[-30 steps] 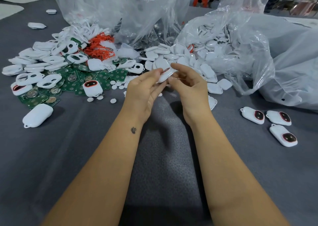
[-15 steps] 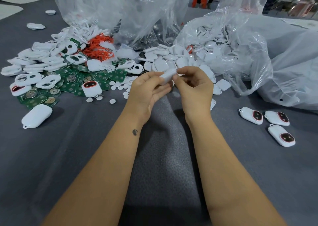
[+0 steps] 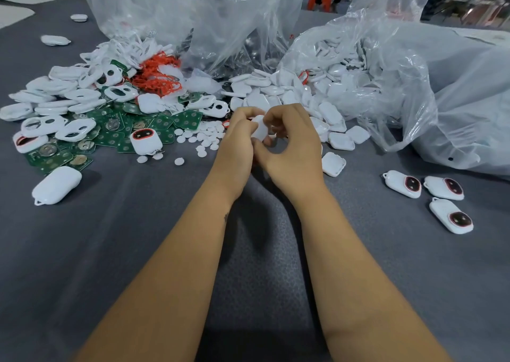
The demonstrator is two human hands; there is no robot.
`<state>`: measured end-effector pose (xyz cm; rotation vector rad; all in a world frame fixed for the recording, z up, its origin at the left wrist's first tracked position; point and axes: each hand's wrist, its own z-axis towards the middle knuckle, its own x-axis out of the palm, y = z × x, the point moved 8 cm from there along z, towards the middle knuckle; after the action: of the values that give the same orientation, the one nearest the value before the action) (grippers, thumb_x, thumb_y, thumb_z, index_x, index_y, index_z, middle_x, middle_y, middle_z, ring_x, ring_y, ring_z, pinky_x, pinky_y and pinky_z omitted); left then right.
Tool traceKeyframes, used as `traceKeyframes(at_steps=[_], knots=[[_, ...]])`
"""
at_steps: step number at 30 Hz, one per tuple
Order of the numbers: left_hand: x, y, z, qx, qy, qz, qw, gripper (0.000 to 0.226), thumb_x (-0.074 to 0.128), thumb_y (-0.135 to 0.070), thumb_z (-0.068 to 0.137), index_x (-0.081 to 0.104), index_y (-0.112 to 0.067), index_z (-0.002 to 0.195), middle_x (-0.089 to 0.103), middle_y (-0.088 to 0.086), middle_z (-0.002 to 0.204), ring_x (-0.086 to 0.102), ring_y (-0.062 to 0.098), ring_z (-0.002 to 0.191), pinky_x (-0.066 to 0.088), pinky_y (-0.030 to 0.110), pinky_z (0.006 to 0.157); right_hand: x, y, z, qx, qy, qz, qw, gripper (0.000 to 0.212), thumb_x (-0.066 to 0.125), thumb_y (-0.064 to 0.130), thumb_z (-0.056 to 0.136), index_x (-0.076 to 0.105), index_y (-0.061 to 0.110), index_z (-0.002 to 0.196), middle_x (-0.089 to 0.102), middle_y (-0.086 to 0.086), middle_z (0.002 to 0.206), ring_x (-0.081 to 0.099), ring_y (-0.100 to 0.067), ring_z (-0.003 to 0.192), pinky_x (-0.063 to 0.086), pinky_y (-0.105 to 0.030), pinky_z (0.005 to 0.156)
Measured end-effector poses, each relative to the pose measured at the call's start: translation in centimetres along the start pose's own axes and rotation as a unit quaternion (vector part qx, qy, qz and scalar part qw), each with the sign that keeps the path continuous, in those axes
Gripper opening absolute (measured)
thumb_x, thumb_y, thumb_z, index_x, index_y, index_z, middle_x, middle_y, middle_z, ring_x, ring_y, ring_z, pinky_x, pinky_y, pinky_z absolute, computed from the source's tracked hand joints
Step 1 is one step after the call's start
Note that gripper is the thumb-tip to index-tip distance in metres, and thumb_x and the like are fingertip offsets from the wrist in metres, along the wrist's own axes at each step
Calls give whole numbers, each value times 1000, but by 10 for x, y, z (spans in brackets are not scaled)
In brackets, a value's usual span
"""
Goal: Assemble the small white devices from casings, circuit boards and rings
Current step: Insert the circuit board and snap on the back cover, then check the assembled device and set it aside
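Two hands, left hand (image 3: 234, 143) and right hand (image 3: 292, 146), clamped one white device (image 3: 259, 130) together above the grey table (image 3: 110, 251). Three finished devices (image 3: 430, 196) lay at right; heaps of casings (image 3: 289, 91), circuit boards (image 3: 116, 135) and orange rings (image 3: 157, 74) remained, leaving bare cloth nearer the person.

Both forearms were bare, with no sleeves in view. The left hand (image 3: 234, 146) and right hand (image 3: 292, 152) wore no gloves. A small dark tattoo (image 3: 226, 217) marked the left wrist.
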<state>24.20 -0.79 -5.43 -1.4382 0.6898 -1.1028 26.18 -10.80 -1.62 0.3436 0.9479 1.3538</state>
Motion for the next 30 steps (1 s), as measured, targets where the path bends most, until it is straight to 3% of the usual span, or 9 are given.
traceKeyframes(at_steps=[2, 4, 9, 11, 14, 18, 23, 26, 30], knots=[[4, 1, 0, -4, 21, -5, 1000, 33, 33, -14, 95, 65, -17, 96, 62, 2, 81, 58, 11, 73, 48, 24, 64, 0, 3, 0, -17, 0, -20, 1000, 27, 72, 14, 70, 58, 12, 93, 54, 4, 91, 52, -12, 85, 44, -22, 72], [3, 2, -1, -11, 21, 12, 1000, 34, 37, -20, 95, 69, -19, 87, 63, -3, 76, 60, 9, 74, 48, 24, 66, -1, 5, 0, -27, -2, -41, 999, 27, 72, 15, 71, 55, 10, 91, 53, 1, 90, 49, -15, 85, 42, -24, 71], [3, 0, 2, 11, 27, 47, 998, 36, 38, -17, 93, 64, -22, 69, 60, 0, 78, 56, 15, 82, 46, 36, 80, 0, 15, -2, -67, 7, -55, 996, 19, 70, 5, 70, 55, 3, 81, 50, -5, 85, 47, -21, 80, 41, -31, 68], [1, 2, 4, 8, 16, 44, 999, 31, 39, -18, 90, 64, -13, 73, 59, 3, 77, 55, 17, 82, 44, 40, 81, 2, 17, -2, -76, 13, -58, 995, 15, 68, 1, 72, 53, 0, 70, 49, -8, 82, 46, -23, 76, 40, -34, 66], [3, 6, 4, -2, 26, 11, 1000, 28, 41, -24, 84, 64, -8, 80, 59, 8, 83, 56, 18, 84, 46, 36, 81, -1, 14, -1, -61, -10, -57, 996, 20, 66, 1, 76, 51, 1, 62, 49, -8, 78, 47, -22, 73, 39, -32, 65], [0, 7, 3, -8, 13, -17, 1000, 27, 39, -23, 87, 61, -8, 93, 53, 12, 87, 51, 20, 84, 44, 33, 75, 7, 17, -4, -68, 31, -65, 995, 23, 66, -2, 76, 50, 2, 60, 50, -8, 72, 47, -22, 72, 38, -34, 62], [2, 5, 1, -16, 27, -62, 998, 32, 41, -25, 87, 71, -16, 83, 63, 9, 83, 59, 20, 85, 48, 35, 80, 2, 19, -5, -65, 7, -64, 996, 16, 65, 1, 76, 53, 3, 65, 51, -6, 78, 47, -18, 77, 38, -29, 65], [-3, -5, -3, -8, -2, -54, 998, 28, 45, -24, 82, 67, -10, 91, 64, 8, 82, 60, 19, 81, 50, 34, 73, 1, 25, -8, -61, -5, -58, 996, 9, 61, 6, 77, 56, 3, 70, 50, -4, 81, 50, -21, 78, 41, -34, 66], [-31, -32, -8, 19, -86, -42, 995, 21, 48, -21, 77, 68, -19, 83, 56, 6, 76, 53, 15, 66, 44, 29, 62, 15, 44, -6, -68, 19, -53, 996, 6, 58, 13, 80, 60, 8, 82, 51, 1, 88, 51, -19, 84, 42, -36, 67]])
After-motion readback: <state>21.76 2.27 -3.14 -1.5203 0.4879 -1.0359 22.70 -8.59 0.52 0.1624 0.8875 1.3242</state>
